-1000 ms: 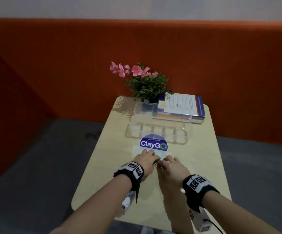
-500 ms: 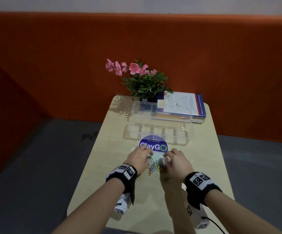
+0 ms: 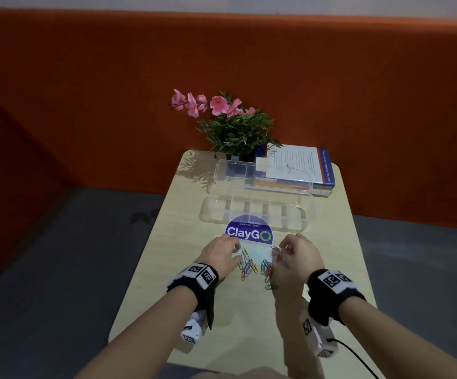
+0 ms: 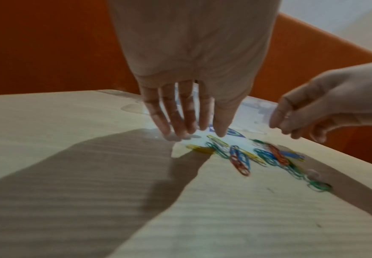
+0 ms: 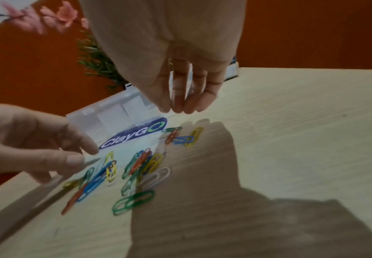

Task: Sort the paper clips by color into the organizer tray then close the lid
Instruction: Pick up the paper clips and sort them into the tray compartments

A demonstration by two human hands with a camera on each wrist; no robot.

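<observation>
Coloured paper clips [image 3: 249, 266] lie bared on the tabletop [image 3: 249, 324] between the grips, the left hand [image 3: 219, 255] and right hand [image 3: 301, 255] having parted, both grips loose and empty, so sorting can begin into the open tray [image 3: 208, 214] just beyond them.

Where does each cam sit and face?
Head: worn on head, faces forward and down at table, organizer tray, paper clips; left hand, right hand show.
Left wrist: looks along left hand at paper clips; right hand at right edge.
Right wrist: looks along right hand at paper clips; left hand at left edge.
Shared: all see paper clips, both hands.
</observation>
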